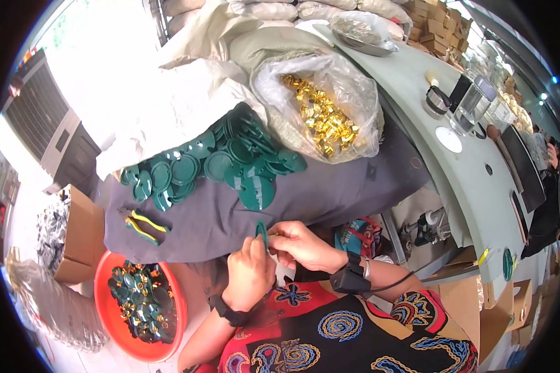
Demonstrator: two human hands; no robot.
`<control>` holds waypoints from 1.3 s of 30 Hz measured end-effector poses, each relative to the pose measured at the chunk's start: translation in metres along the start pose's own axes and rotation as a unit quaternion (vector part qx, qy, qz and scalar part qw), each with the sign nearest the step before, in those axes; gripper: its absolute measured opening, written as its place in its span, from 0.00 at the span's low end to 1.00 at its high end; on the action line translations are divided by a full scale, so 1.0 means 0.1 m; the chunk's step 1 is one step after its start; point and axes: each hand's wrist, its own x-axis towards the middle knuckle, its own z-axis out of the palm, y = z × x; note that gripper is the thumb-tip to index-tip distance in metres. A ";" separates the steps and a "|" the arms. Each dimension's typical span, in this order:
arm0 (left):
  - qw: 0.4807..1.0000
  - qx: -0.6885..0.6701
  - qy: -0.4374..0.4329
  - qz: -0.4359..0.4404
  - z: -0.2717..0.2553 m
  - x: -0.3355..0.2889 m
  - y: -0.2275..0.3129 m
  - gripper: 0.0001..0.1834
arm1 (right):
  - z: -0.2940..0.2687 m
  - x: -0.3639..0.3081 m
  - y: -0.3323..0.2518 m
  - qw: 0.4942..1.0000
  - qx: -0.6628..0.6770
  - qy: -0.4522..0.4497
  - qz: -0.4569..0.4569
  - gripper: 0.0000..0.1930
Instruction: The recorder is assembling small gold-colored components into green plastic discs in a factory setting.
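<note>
My left hand [249, 270] is closed on a green plastic disc [261, 231], held on edge just past the grey cloth's near side. Right beside it, my right hand [302, 245] pinches thumb and fingers together against the disc. A small yellowish bit shows at those fingertips, too small to name. Beyond my hands a heap of green discs [221, 161] spills from a white woven sack [180, 99] onto the cloth. Shiny gold clips [323, 115] fill a plastic-lined sack behind, to the right.
Yellow-handled pliers [144, 226] lie at the cloth's left end. Below them stands an orange basin [101, 304] of green discs with gold pieces. A cardboard box [84, 233] sits farther left. Along the right runs a pale table [417, 81] bearing a clear jug [476, 102].
</note>
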 end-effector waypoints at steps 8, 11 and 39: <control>0.875 -0.322 0.127 -0.339 -0.71 -0.09 -0.32 0.11 | -0.13 0.24 -0.44 0.956 -0.264 0.018 -0.125 0.14; 0.854 -0.370 0.040 -0.364 -0.72 -0.05 -0.19 0.12 | 0.04 0.14 -0.49 0.849 -0.431 -0.069 -0.297 0.27; 0.880 -0.365 -0.015 -0.303 -0.24 0.12 -0.20 0.11 | 0.07 0.47 0.00 0.968 -0.152 -0.020 -0.197 0.12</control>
